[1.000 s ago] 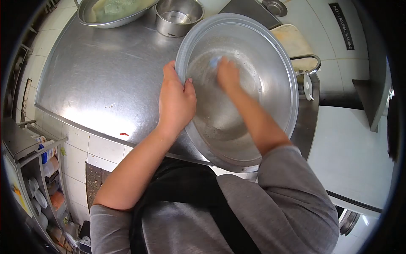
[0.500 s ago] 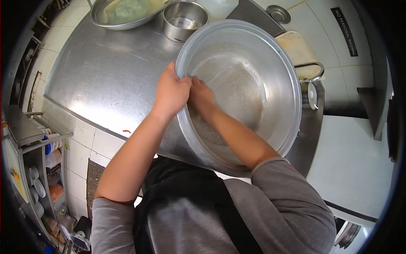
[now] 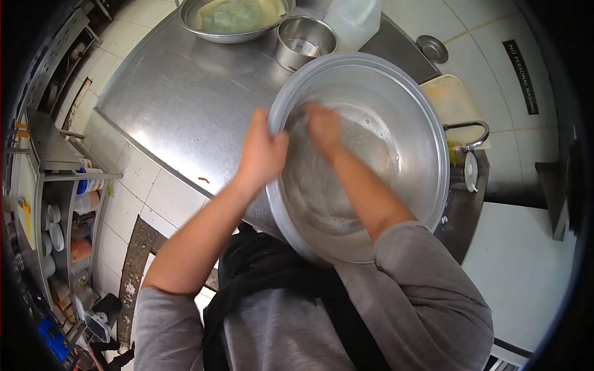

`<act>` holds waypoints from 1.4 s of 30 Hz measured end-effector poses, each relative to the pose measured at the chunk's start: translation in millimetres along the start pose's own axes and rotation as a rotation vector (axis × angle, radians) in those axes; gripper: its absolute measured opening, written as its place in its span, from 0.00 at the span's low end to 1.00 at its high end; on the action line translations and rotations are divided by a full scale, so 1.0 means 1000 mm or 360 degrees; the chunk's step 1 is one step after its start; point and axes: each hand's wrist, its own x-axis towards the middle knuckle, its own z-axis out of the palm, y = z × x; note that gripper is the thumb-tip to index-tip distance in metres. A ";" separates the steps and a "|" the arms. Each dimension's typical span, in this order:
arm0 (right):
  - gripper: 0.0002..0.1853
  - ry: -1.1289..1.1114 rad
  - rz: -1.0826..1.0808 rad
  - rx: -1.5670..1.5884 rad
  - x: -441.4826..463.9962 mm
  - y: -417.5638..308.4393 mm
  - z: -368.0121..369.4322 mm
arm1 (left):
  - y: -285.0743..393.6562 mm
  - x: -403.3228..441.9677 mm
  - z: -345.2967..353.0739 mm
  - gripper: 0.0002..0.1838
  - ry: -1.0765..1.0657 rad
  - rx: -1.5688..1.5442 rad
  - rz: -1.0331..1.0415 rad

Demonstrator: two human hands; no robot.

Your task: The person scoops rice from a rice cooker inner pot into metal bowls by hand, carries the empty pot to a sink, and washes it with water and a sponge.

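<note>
A large, wide metal basin (image 3: pixel 414 136) leans towards me at the counter's front edge, its inside facing up. A little cloudy liquid with bubbles lies along its bottom. My left hand (image 3: pixel 263 148) is closed round the basin's left rim, thumb on the inner side. Inside the basin, near the left wall, my right hand (image 3: pixel 323 127) is smeared by motion. Its fingers are too blurred to show whether they hold anything.
Behind the basin stand a steel pot (image 3: pixel 305 46), a bowl (image 3: pixel 232 37) with pale contents in liquid, and a translucent jug (image 3: pixel 352 25). A faucet (image 3: pixel 473 139) is at the right. A red scrap (image 3: pixel 203 180) lies near the edge of the steel counter (image 3: pixel 185 93).
My right hand has moved away from the left rim, up and further into the basin. My left hand still grips the rim. The whole view has shifted slightly.
</note>
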 end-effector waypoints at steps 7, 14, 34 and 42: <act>0.07 -0.0127 -0.0321 0.0349 -0.062 -0.050 -0.007 | -0.011 -0.046 -0.010 0.16 0.0241 -0.0177 0.0039; 0.18 -0.0247 0.0863 0.0270 0.023 0.046 -0.003 | -0.011 -0.029 -0.014 0.19 0.0061 -0.0040 -0.0072; 0.08 -0.0656 -0.0024 0.0136 -0.080 -0.063 -0.049 | 0.017 0.046 -0.016 0.24 -0.0048 0.0808 0.0102; 0.10 -0.0075 0.0279 -0.0190 -0.003 -0.055 0.011 | -0.005 0.045 -0.022 0.20 -0.0026 0.0322 0.0125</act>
